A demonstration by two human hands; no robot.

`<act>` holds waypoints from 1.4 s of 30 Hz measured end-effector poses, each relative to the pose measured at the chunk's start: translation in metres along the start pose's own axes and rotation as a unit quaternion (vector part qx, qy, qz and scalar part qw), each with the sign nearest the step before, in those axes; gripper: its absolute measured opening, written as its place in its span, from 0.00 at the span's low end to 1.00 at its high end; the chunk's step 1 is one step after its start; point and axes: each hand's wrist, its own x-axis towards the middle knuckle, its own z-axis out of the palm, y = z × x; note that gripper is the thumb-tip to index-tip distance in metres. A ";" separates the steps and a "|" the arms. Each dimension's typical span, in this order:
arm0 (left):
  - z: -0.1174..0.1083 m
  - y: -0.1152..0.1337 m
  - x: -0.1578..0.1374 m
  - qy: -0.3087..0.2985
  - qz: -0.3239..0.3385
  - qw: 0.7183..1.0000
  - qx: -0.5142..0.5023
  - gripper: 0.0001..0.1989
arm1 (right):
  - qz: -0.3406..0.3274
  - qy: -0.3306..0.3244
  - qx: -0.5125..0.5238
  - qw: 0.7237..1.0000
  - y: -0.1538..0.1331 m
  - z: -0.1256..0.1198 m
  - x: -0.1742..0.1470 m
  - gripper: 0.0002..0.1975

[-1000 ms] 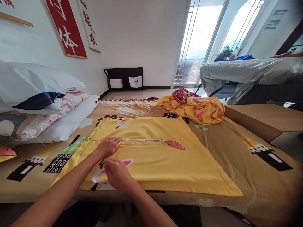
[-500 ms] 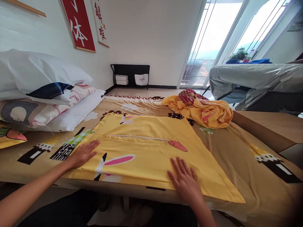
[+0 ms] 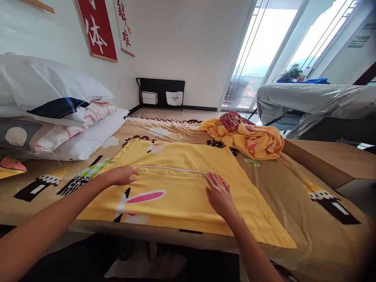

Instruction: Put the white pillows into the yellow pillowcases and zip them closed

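Note:
A yellow pillowcase (image 3: 179, 196) with rabbit and carrot prints lies spread flat on the bed. A white-edged seam or opening runs across its middle. At the left end of that line, my left hand (image 3: 122, 175) is closed, its fingers curled and pinching at the cloth; the fingertips are partly hidden. My right hand (image 3: 219, 192) rests at the other end, over the carrot print, with fingers stretched out on the fabric.
White and patterned pillows (image 3: 55, 90) are stacked at the left. A crumpled yellow-orange cloth (image 3: 258, 141) with a red plaid piece (image 3: 233, 119) lies at the far right of the bed. A cardboard box (image 3: 331, 156) stands at the right edge, and a plastic-covered table (image 3: 311, 98) is behind.
Both hands have moved away from me, up to the line across the pillowcase. My left hand went from flat to curled. My right hand now covers part of the carrot print.

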 end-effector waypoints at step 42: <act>0.088 -0.138 0.230 0.264 -0.245 0.932 -0.038 0.26 | 0.089 -0.007 -0.061 0.994 0.228 0.105 0.248 0.33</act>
